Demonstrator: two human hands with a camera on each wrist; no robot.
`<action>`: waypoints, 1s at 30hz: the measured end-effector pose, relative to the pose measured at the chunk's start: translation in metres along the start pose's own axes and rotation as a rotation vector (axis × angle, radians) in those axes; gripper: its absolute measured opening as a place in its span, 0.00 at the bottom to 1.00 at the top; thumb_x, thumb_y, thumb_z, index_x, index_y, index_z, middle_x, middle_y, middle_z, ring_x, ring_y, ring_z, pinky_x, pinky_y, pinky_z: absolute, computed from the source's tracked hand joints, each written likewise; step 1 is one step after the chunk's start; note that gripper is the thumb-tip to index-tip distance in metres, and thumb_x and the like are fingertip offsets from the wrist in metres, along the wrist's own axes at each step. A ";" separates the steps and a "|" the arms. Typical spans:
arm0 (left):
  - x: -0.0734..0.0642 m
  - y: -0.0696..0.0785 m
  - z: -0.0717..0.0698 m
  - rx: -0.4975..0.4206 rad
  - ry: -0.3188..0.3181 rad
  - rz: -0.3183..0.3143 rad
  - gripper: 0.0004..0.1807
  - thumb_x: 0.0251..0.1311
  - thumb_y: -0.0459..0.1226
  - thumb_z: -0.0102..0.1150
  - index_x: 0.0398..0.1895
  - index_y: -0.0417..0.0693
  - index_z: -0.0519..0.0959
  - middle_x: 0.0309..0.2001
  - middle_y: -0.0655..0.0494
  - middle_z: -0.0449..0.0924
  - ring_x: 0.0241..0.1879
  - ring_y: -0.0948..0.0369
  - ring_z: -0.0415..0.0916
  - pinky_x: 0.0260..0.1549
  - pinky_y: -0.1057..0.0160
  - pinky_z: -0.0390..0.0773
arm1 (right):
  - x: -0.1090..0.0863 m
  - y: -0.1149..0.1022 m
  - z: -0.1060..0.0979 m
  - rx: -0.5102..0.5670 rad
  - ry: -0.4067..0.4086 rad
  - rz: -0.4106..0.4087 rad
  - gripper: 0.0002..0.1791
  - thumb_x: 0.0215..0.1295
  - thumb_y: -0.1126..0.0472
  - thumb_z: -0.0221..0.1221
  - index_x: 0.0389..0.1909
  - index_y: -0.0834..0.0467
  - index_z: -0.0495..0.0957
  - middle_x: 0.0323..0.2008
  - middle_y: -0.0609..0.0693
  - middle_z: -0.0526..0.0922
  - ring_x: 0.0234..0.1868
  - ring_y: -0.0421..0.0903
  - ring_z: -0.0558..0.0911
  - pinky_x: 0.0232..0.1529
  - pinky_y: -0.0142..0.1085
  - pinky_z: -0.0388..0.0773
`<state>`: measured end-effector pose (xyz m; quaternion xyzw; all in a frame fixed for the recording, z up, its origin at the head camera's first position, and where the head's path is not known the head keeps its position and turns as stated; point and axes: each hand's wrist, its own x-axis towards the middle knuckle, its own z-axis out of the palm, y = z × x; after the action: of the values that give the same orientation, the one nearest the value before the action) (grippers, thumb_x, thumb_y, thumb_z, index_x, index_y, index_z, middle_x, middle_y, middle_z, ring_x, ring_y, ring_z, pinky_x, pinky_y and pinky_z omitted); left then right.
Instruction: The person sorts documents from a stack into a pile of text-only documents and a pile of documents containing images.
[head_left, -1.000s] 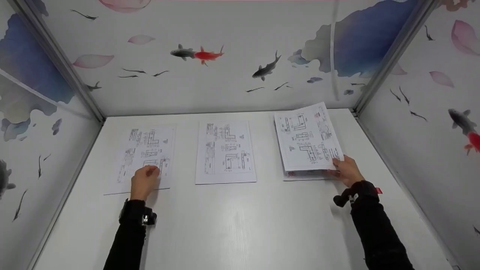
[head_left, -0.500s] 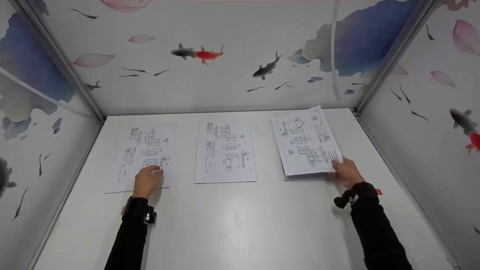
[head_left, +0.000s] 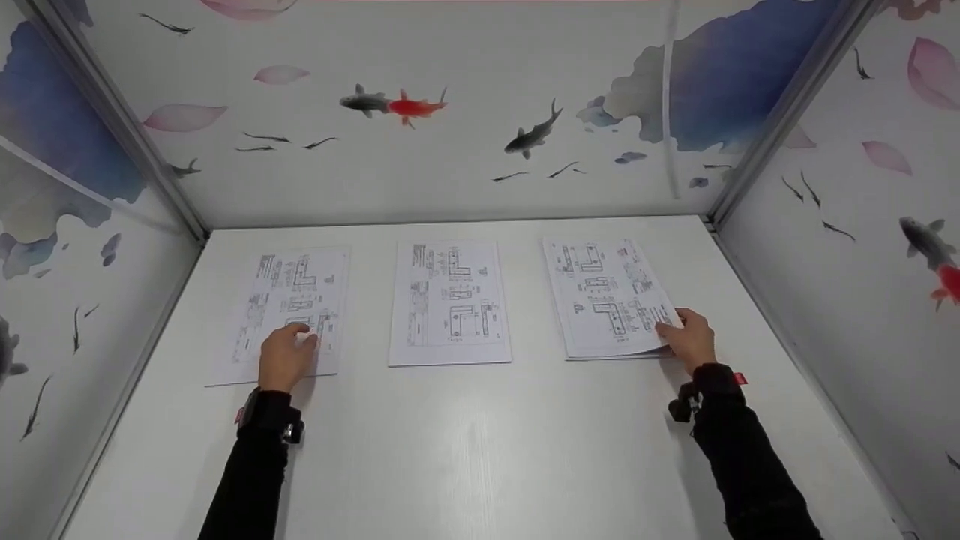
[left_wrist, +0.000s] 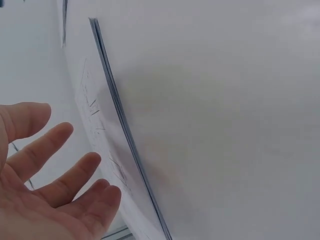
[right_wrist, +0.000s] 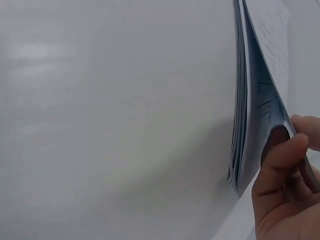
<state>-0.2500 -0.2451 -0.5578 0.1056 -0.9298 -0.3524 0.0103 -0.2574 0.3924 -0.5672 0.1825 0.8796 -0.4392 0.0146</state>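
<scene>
At the right of the white table, my right hand (head_left: 690, 341) pinches the near right corner of a printed drawing sheet (head_left: 600, 300) and holds it bent up from the paper stack. The right wrist view shows a gap between this raised sheet (right_wrist: 274, 60) and the stack (right_wrist: 241, 115) under it. My left hand (head_left: 287, 358) hovers over the near part of the left paper stack (head_left: 300, 277), holding nothing. In the left wrist view its fingers (left_wrist: 55, 145) are loosely spread, apart from the stack's edge (left_wrist: 120, 107).
Between the hands a third paper stack (head_left: 450, 300) with a similar drawing lies flat on the table (head_left: 472, 442). Walls printed with fish and petals enclose the back (head_left: 465, 172) and both sides.
The raised sheet has come down toward the right stack and now lies nearly flat, except at its pinched corner. The left hand's fingers have parted and it has shifted only slightly.
</scene>
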 end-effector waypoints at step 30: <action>0.005 -0.044 -0.034 0.291 0.041 -0.356 0.36 0.64 0.50 0.52 0.59 0.25 0.62 0.54 0.21 0.62 0.57 0.31 0.58 0.54 0.35 0.63 | -0.012 -0.033 0.059 -0.203 0.076 -0.277 0.14 0.68 0.60 0.55 0.48 0.62 0.81 0.45 0.60 0.81 0.46 0.55 0.78 0.45 0.46 0.72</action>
<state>-0.2430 -0.3001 -0.5617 0.2756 -0.9371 -0.2086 -0.0487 -0.2653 0.3242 -0.5757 0.0737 0.9360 -0.3388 -0.0612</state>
